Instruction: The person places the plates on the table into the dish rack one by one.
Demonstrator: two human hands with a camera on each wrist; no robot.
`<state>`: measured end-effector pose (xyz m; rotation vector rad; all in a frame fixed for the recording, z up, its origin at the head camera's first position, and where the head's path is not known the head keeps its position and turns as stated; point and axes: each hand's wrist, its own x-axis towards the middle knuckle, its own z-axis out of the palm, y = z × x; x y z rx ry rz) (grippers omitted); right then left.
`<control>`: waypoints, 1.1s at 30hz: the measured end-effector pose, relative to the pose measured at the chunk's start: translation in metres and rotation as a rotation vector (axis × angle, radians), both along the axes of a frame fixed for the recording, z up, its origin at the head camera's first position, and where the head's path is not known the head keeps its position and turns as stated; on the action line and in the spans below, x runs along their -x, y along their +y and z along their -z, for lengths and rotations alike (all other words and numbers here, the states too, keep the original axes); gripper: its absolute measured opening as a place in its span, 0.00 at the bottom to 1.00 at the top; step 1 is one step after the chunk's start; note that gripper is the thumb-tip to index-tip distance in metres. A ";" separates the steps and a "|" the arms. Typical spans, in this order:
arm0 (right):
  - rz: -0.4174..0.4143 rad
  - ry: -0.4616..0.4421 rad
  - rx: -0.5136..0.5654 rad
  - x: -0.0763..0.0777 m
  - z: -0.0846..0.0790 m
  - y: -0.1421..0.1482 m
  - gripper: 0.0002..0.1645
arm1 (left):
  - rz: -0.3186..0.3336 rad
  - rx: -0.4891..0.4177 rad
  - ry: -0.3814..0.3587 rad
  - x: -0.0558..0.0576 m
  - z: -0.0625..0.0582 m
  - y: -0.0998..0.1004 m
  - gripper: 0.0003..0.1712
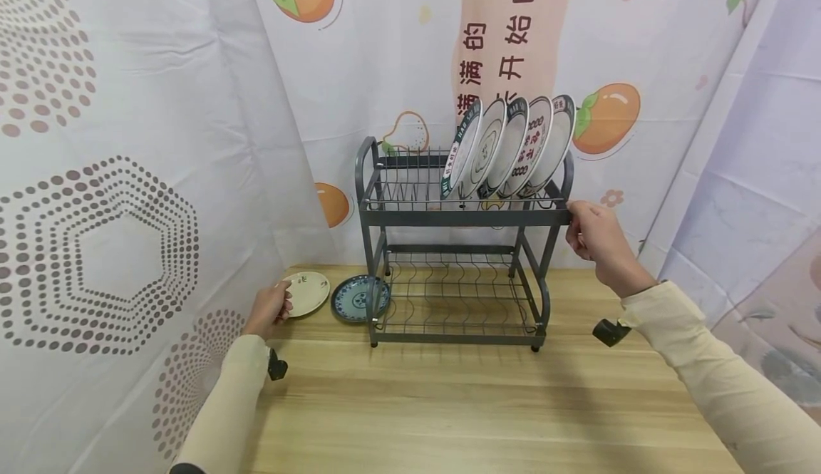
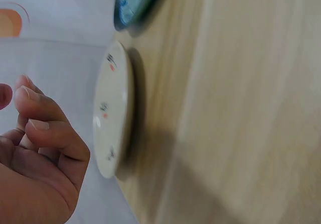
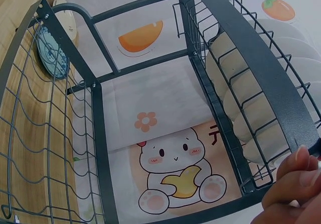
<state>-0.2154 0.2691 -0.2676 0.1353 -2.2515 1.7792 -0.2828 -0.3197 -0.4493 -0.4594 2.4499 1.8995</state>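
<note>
A cream, round, shallow plate with small printed sprigs [image 1: 310,294] lies, in the head view, at the far left of the striped, light-wood table [image 1: 449,403], near a round, blue-patterned dish [image 1: 353,299]. The person's left hand [image 1: 271,306] is just beside its left edge; the right hand [image 1: 596,235] grips the upper front corner of a dark grey, two-tier metal rack [image 1: 462,218] — the hands well apart. Five white plates with printed rims [image 1: 509,150] lean in its upper tier. White fabric panels printed with oranges and brown dots [image 1: 385,53] surround the table; dark red characters [image 1: 471,71] include 满满的 and 开始啦, and one rim reads "HAO SHI". In the left wrist view, the left hand's fingers bend loosely — thumb apart, nothing held — beside the cream plate. In the right wrist view, the right hand's curled fingers meet the rack's rail; a white cartoon bear [image 3: 170,158] decorates the fabric behind.
</note>
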 end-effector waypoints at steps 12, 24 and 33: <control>0.006 -0.005 -0.018 0.001 0.003 -0.001 0.28 | -0.067 0.045 -0.091 -0.010 0.031 -0.021 0.21; 0.009 -0.009 0.003 0.004 0.004 0.001 0.28 | -0.067 0.104 -0.128 -0.012 0.042 -0.027 0.20; 0.015 0.016 -0.004 0.002 0.002 -0.002 0.28 | -0.037 0.143 -0.153 -0.009 0.044 -0.026 0.22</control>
